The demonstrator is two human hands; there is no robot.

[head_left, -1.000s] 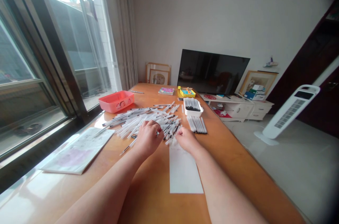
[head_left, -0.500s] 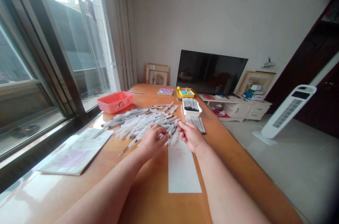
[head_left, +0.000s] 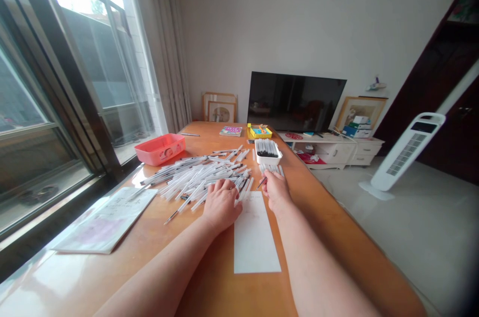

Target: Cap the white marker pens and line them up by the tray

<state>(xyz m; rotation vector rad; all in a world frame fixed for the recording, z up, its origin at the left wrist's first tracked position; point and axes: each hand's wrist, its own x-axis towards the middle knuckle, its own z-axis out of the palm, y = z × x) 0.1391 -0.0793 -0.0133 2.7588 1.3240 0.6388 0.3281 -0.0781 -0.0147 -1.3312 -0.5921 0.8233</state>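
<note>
A big heap of white pens point(head_left: 194, 179) lies spread over the wooden table point(head_left: 209, 277). My left hand point(head_left: 221, 203) rests on the near edge of that heap with its fingers curled around a pen. My right hand point(head_left: 276, 189) is pinched on a single pen point(head_left: 262, 181) whose dark tip points up and left. That hand hovers over a short row of sorted pens point(head_left: 272, 169), mostly hidden behind it. Just beyond stands a white tray point(head_left: 268, 152) filled with pens. A white paper strip point(head_left: 255, 234) lies between my forearms.
A pink plastic bin point(head_left: 160, 148) stands at the left near the window. A printed sheet point(head_left: 107, 219) lies at the near left. A colourful book point(head_left: 231, 131) and a yellow box point(head_left: 259, 132) sit at the far end. The table's right edge drops to the floor, where a white tower fan point(head_left: 402, 155) stands.
My right hand has moved away from my left, carrying one pen toward the sorted row by the white tray. My left hand has settled back onto the heap.
</note>
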